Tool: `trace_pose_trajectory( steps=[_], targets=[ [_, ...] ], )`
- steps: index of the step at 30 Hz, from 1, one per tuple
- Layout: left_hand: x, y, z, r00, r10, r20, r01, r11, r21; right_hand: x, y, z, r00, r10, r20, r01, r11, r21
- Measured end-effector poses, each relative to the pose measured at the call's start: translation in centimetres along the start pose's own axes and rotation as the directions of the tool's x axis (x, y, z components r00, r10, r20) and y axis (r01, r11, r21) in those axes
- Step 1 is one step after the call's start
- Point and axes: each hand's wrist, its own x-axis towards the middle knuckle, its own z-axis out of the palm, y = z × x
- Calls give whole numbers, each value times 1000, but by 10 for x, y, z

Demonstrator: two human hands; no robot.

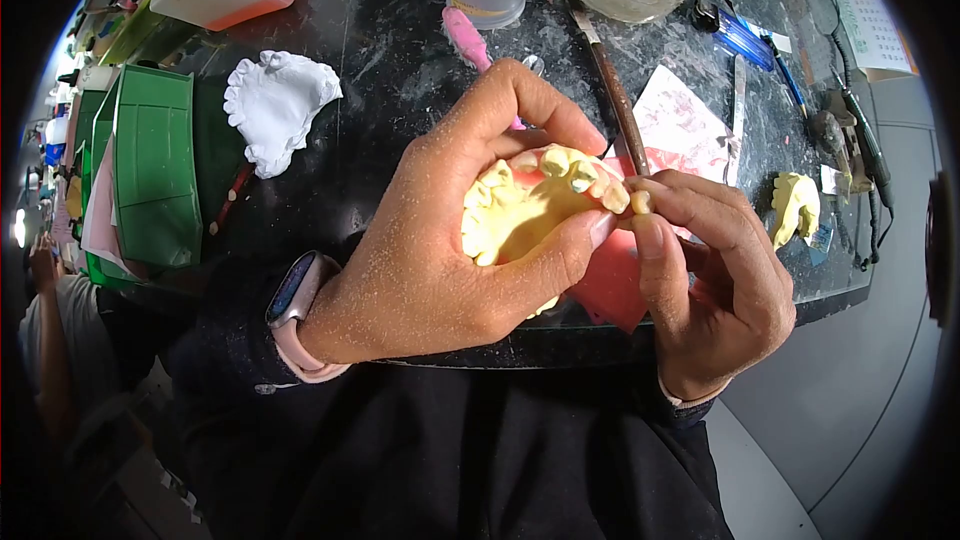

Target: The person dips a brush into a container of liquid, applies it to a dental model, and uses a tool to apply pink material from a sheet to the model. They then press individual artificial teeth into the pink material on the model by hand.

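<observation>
the left hand [440, 240] is wrapped around a yellow dental cast [520, 210] over the table edge. the right hand [710, 280], at its 3 o'clock, pinches a small tooth [641, 201] against the end of the tooth row, nearest that hand.

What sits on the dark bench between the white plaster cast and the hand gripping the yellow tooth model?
In the head view, only bare, dust-streaked black benchtop lies between the white plaster cast and the left hand holding the yellow tooth model.
</observation>
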Motion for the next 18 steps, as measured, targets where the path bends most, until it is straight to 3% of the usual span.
trace_pose_trajectory(
  steps=[3,9,14,18],
  targets=[
    [1,-1,-1,1000,22,14,-22,1000,-12,-2,3,-4,1000,10,-4,-10,998,63],
    [1,4,3,1000,-23,-3,22,995,-100,-5,-5,-5,961,244,-129,-199,936,291],
    [-1,5,2,998,-58,-19,56,994,-93,-6,-3,-6,969,191,-156,-143,951,274],
    [3,5,-2,1000,16,25,-16,1000,-19,-8,1,-8,978,127,-168,-80,962,261]
  ],
)
